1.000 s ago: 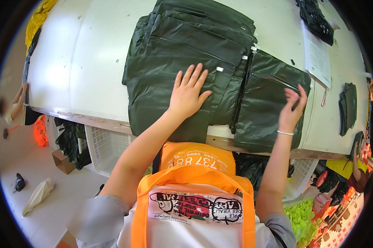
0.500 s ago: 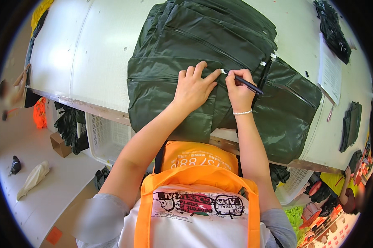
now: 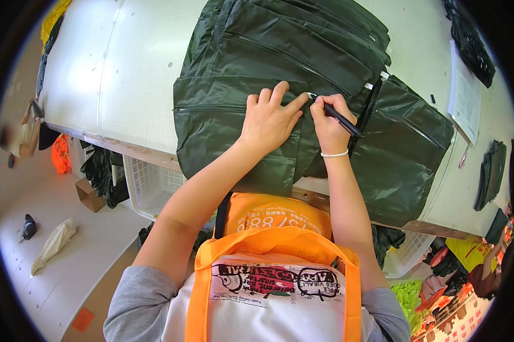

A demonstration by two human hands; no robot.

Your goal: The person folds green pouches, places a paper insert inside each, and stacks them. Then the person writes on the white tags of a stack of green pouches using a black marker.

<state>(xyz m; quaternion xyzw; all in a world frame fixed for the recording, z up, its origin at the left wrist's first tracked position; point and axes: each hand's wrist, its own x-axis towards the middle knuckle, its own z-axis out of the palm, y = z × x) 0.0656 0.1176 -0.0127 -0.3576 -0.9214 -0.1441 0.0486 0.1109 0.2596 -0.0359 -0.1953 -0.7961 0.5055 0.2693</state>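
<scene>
Several dark green fabric panels with zippers lie stacked on the white table. My left hand rests on the top panel with its fingers spread, the index fingertip beside a small white label at the panel's edge. In my right hand, which wears a beaded bracelet, is a black pen. Its tip touches or almost touches the label; which one I cannot tell. Another zippered green panel lies to the right of that hand and hangs over the front edge.
Paper sheets, a black bundle and folded dark fabric lie on the right of the table. A small black cap is near the papers. White plastic baskets stand under the front edge. Other people are at both sides.
Both hands stay almost in place, the pen still at the label. The view has shifted slightly, and a person at the far left has moved an arm.
</scene>
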